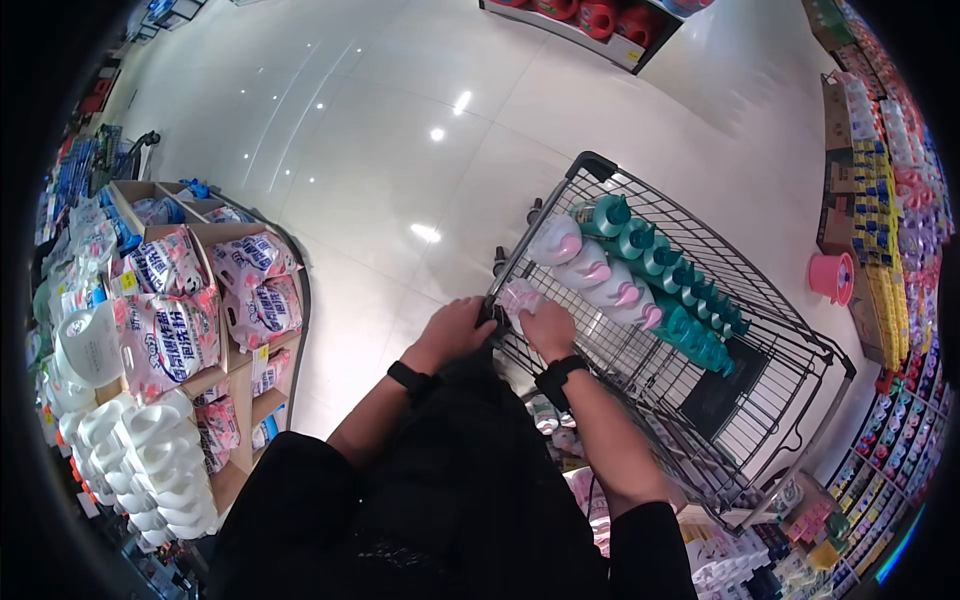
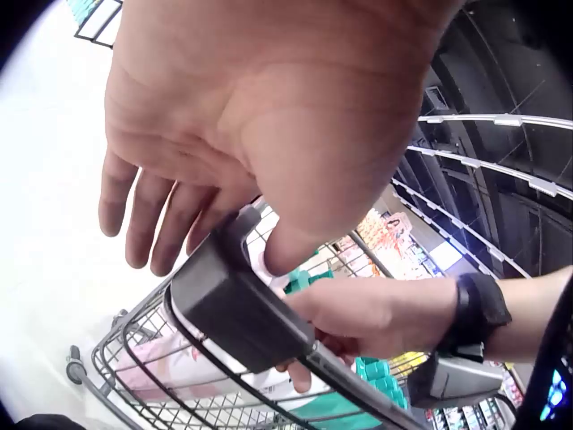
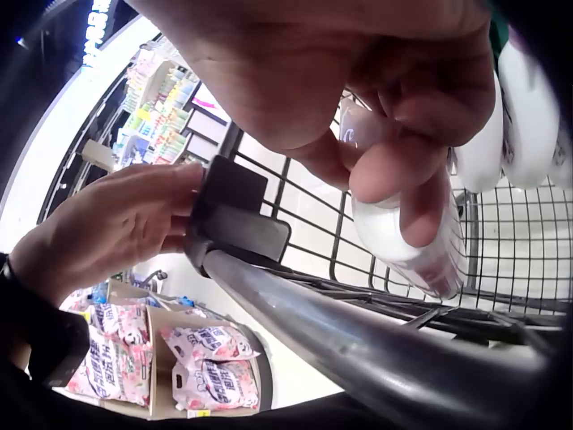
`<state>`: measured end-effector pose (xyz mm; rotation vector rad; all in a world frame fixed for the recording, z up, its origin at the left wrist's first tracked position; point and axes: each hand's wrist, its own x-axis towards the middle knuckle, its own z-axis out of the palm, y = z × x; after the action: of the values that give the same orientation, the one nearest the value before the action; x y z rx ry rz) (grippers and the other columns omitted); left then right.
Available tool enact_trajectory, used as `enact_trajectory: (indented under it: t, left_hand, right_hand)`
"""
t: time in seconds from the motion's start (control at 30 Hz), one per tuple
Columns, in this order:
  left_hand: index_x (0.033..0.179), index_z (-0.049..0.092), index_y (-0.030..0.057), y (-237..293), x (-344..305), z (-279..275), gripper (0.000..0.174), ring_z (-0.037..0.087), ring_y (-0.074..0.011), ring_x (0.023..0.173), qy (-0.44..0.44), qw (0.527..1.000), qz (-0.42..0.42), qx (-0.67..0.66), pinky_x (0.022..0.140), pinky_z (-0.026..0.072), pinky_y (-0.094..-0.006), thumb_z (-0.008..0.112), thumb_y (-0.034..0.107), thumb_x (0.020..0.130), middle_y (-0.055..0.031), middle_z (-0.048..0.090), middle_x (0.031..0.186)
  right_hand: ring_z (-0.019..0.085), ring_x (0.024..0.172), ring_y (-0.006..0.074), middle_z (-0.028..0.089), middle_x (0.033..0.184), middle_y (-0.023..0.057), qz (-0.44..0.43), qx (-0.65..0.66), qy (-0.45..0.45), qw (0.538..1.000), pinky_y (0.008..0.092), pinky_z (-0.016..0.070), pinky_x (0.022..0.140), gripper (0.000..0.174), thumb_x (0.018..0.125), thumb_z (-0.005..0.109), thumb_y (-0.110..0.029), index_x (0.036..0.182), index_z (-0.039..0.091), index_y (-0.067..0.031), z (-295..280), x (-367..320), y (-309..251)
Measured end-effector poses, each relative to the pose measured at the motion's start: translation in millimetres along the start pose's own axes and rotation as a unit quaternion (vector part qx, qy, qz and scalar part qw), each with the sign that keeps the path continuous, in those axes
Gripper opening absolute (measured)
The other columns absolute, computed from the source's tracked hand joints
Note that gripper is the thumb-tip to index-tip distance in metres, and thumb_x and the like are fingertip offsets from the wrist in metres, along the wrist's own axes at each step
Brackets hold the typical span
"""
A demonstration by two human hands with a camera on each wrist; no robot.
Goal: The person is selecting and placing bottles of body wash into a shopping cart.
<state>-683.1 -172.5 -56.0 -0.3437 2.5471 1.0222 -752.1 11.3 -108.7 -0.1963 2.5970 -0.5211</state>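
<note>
My right hand (image 1: 550, 330) reaches over the near end of the shopping cart (image 1: 622, 182), its thumb and fingers pinching the top of a white-and-pink bottle (image 3: 407, 237). In the right wrist view this bottle stands tilted inside the wire basket, partly hidden by the fingers. My left hand (image 1: 447, 330) is at the cart's black corner piece (image 2: 228, 291); its fingers hang fairly straight and spread in the left wrist view, with the thumb beside the corner. Next to the held bottle, white bottles with pink parts (image 1: 590, 270) lie in a row, alongside rows of teal bottles (image 1: 650, 245).
On the left stands a display shelf (image 1: 232, 480) with pink-and-white bags (image 1: 170, 335) and white bottles (image 1: 140, 465). Stocked shelves (image 1: 900, 220) line the right, with a pink bucket (image 1: 831, 279) before them. Shiny tiled floor (image 1: 400, 130) stretches ahead, toward a stand of red bottles (image 1: 597, 18).
</note>
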Motion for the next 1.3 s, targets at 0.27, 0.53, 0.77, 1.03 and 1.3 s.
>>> enact_trajectory:
  t: [0.27,0.53,0.77,1.03,1.3]
  left_hand:
    - [0.12,0.051,0.0009,-4.1,-9.4,17.1,0.036,0.062,-0.0429,0.096,-0.053,0.998,-0.016,-0.021,0.081,0.0496,-0.0495,0.057,0.025,0.095,-0.0238,0.066,0.099]
    - [0.11,0.051,0.0005,-12.7,7.8,2.0,0.028,0.062,-0.0429,0.094,-0.068,0.997,0.004,-0.028,0.081,0.0498,-0.0513,0.055,0.023,0.095,-0.0232,0.066,0.096]
    - [0.112,0.053,-0.0003,-30.4,16.2,-44.8,0.032,0.063,-0.0418,0.095,-0.094,0.994,-0.025,-0.042,0.081,0.0505,-0.0502,0.056,0.027,0.095,-0.0234,0.067,0.097]
    - [0.123,0.053,-0.0023,-10.1,22.3,-61.3,0.044,0.058,-0.0405,0.109,0.081,0.995,0.055,-0.029,0.092,0.0483,-0.0462,0.066,0.022,0.089,-0.0243,0.062,0.113]
    - [0.1,0.058,0.0007,112.6,77.4,-36.9,0.017,0.065,-0.0321,0.072,-0.002,0.979,0.155,-0.133,0.066,0.0495,-0.0408,0.065,0.013,0.09,-0.0152,0.064,0.079]
  right_hand:
    - [0.07,0.081,0.038,0.071,0.082,0.0208,0.019,0.05,-0.127,0.99,0.0466,0.0561,0.074,0.037,0.081,0.063,-0.037,0.085,0.072,-0.0014,-3.8,6.1,-27.2]
    - [0.071,0.07,0.0331,0.07,0.074,0.0191,0.083,0.113,-0.286,0.948,0.0415,0.0566,0.068,0.05,0.084,0.064,-0.05,0.082,0.072,-0.0009,-12.9,32.0,-34.8]
    - [0.066,0.053,0.0262,0.066,0.063,0.0142,0.088,0.076,-0.312,0.943,0.0379,0.0521,0.056,0.073,0.088,0.046,-0.068,0.076,0.069,-0.0007,-29.4,47.5,-70.5]
    - [0.069,0.065,0.0308,0.065,0.064,0.0181,0.174,0.121,-0.304,0.929,0.0432,0.0527,0.069,0.08,0.09,0.04,-0.071,0.078,0.068,0.0033,-62.7,31.1,-59.3]
    - [0.067,0.065,0.0244,0.065,0.066,0.0153,0.099,0.404,0.038,0.909,0.0379,0.048,0.059,0.031,0.095,0.058,-0.026,0.085,0.069,0.0006,-118.8,-37.1,11.8]
